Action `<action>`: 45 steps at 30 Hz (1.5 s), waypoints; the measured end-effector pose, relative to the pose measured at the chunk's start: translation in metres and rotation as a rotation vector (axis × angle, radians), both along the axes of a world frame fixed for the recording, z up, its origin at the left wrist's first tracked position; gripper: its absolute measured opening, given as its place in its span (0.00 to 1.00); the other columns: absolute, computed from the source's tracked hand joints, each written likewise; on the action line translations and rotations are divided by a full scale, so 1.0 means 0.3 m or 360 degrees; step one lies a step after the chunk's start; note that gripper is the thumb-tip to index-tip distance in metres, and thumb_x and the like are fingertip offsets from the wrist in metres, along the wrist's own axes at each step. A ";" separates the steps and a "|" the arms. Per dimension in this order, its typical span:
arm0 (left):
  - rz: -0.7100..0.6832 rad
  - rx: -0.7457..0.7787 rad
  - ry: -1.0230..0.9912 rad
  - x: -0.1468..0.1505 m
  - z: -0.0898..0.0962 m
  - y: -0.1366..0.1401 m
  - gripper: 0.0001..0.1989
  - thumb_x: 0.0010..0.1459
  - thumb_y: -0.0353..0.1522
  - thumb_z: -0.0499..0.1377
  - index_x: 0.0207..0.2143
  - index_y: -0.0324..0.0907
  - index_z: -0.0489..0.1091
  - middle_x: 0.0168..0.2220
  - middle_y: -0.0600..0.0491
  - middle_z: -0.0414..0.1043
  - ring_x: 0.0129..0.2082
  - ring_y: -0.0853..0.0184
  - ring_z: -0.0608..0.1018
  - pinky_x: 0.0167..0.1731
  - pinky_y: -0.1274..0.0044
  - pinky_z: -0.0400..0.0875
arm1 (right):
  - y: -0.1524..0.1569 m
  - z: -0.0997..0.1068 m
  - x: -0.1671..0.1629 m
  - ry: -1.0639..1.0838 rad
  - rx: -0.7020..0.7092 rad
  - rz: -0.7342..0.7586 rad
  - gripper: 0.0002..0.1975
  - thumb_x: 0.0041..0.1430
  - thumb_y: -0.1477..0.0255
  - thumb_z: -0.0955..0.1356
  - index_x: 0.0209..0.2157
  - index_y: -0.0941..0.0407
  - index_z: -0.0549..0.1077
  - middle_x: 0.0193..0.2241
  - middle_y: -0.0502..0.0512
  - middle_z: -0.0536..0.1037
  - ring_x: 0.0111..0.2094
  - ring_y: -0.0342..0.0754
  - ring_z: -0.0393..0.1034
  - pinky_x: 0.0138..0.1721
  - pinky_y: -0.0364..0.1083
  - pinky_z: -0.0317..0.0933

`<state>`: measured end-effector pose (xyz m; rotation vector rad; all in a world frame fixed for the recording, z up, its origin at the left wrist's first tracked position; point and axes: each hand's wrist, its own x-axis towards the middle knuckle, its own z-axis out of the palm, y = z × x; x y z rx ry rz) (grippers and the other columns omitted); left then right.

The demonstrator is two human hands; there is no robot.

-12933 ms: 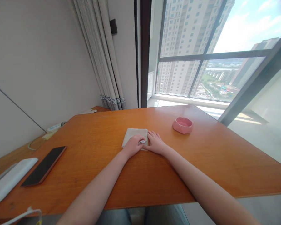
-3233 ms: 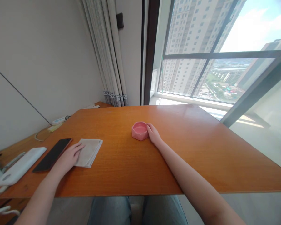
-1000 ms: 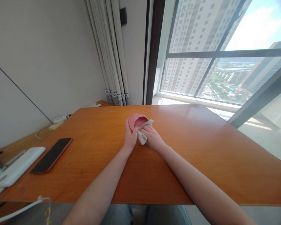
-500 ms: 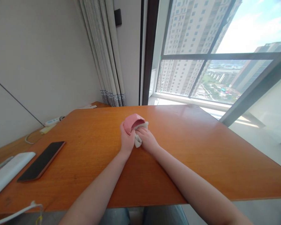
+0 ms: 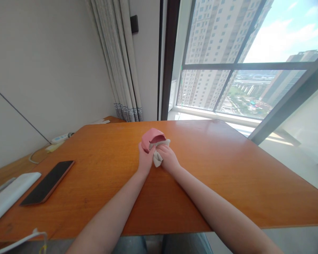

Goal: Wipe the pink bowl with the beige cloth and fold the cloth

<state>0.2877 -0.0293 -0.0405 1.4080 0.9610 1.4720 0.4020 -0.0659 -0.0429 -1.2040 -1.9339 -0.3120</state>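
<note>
Above the middle of the wooden table point(image 5: 108, 148), my left hand point(image 5: 145, 159) grips a pink, hollow, bowl-like object point(image 5: 150, 137) by its left side. Its opening is turned toward my right hand and me. My right hand point(image 5: 169, 157) is closed on a whitish cloth point(image 5: 157, 159), pressing it at the opening of the pink object. Part of the cloth lies at the rim and a loose end hangs between my two hands. The right fingertips are partly hidden by the cloth and the pink object.
On the table's left lie a black phone-like slab point(image 5: 49, 182) and a white flat device point(image 5: 12, 194). A white cable point(image 5: 21, 239) curls at the near left edge. Behind the left edge rests a power strip point(image 5: 60, 138). A curtain point(image 5: 122, 63) and a large window point(image 5: 233, 66) stand beyond.
Both hands, the pink object and the cloth have shifted very slightly right. The pink object is turned a little, and the cloth's hanging end has changed shape.
</note>
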 end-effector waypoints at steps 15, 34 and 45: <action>-0.0079 -0.0295 -0.0036 -0.004 0.009 0.002 0.18 0.50 0.36 0.60 0.42 0.42 0.58 0.40 0.50 0.69 0.39 0.66 0.75 0.41 0.73 0.69 | -0.004 0.000 0.014 -0.0190 -0.0198 -0.0104 0.07 0.61 0.75 0.63 0.34 0.57 0.72 0.33 0.55 0.74 0.38 0.48 0.65 0.40 0.46 0.57; 0.0072 -0.0161 0.0423 -0.055 0.042 0.013 0.11 0.52 0.35 0.56 0.36 0.43 0.58 0.33 0.53 0.68 0.35 0.64 0.74 0.39 0.70 0.69 | -0.007 0.033 0.032 -0.0274 -0.0229 -0.0049 0.07 0.61 0.75 0.62 0.36 0.56 0.72 0.34 0.55 0.74 0.38 0.47 0.65 0.41 0.46 0.56; -0.0004 -0.0310 -0.0127 0.021 0.018 -0.041 0.24 0.55 0.40 0.57 0.49 0.43 0.52 0.46 0.46 0.68 0.42 0.66 0.75 0.43 0.72 0.70 | -0.009 0.004 0.015 -0.0234 -0.0214 -0.0141 0.07 0.62 0.74 0.62 0.34 0.56 0.72 0.32 0.54 0.72 0.37 0.48 0.63 0.39 0.47 0.56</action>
